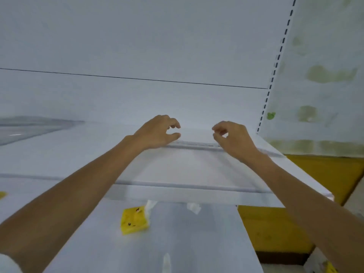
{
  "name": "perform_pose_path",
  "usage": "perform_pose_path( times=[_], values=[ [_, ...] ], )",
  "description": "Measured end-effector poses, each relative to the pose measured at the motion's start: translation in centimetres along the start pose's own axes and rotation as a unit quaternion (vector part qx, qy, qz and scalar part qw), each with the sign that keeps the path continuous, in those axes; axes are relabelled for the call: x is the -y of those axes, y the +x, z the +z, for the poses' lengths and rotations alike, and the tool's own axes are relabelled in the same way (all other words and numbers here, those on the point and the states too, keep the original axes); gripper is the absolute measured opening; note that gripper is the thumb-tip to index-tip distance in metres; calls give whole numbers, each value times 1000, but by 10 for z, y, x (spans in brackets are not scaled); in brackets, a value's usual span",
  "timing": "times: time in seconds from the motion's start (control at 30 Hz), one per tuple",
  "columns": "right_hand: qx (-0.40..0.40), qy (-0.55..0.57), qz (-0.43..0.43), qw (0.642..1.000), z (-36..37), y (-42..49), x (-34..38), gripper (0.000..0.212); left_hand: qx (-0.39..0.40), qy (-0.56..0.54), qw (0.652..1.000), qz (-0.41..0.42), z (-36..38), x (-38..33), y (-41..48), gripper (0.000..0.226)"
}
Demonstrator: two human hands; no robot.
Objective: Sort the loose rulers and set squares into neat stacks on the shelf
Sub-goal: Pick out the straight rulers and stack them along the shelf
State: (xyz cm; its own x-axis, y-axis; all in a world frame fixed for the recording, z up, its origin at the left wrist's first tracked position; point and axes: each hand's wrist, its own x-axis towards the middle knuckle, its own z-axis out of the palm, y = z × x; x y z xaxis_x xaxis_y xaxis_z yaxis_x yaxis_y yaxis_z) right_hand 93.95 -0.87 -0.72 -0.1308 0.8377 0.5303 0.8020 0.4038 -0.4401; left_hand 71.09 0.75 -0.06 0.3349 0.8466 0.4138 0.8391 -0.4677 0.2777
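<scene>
Both bare arms reach in over the flat white shelf board, the hands close together near its back edge. The left hand is hooked in a loose claw: its fingers curl down, a clear gap stands between forefinger and thumb, and the thumb tip sits right at the left end of a long clear plastic ruler lying flat across the back of the board. I cannot tell whether that thumb actually presses it. The right hand is curled tighter, thumb and fingertips nearly meeting above the ruler's other stretch; whether it pinches the ruler or only hovers I cannot tell, since the hand covers that part.

The ruler is smeared by blur, so its markings cannot be read; a strip of it shows again past the right wrist, toward the board's right end. A grey blurred shape lies at the board's far left. Below the board's front edge a yellow packet with a cartoon face lies on a lower white surface.
</scene>
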Motion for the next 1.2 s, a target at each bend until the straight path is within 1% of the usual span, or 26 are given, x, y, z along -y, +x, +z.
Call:
perform_pose_path(
  times=[0.07, 0.13, 0.23, 0.3, 0.37, 0.47, 0.6, 0.73, 0.9, 1.03, 1.2],
  values=[
    [-5, 61, -38, 997, 24, 23, 55, 18, -30, 24, 998, -53, -37, 41, -41, 29],
    [6, 105, -75, 992, 53, 39, 113, 19, -57, 42, 991, -112, -74, 82, -88, 28],
    [39, 162, -118, 979, 99, 45, 201, 21, -92, 56, 976, -189, -128, 134, -163, 28],
    [67, 183, -147, 970, 130, 39, 257, 22, -108, 63, 966, -225, -159, 162, -210, 28],
    [98, 192, -174, 961, 160, 31, 308, 23, -116, 74, 959, -247, -186, 187, -254, 28],
    [144, 190, -191, 952, 199, 19, 373, 26, -123, 96, 952, -264, -217, 220, -312, 28],
    [159, 176, -215, 947, 238, 6, 440, 26, -121, 115, 947, -275, -248, 259, -372, 27],
    [175, 167, -203, 949, 268, 0, 480, 28, -130, 101, 941, -294, -268, 293, -410, 28],
    [200, 135, -180, 954, 302, 2, 498, 29, -125, 89, 943, -295, -268, 335, -431, 26],
    [199, 115, -159, 960, 327, 16, 505, 27, -125, 68, 943, -301, -258, 370, -431, 27],
    [212, 81, -146, 963, 365, 44, 516, 28, -116, 80, 946, -291, -254, 415, -410, 29]
  ],
)
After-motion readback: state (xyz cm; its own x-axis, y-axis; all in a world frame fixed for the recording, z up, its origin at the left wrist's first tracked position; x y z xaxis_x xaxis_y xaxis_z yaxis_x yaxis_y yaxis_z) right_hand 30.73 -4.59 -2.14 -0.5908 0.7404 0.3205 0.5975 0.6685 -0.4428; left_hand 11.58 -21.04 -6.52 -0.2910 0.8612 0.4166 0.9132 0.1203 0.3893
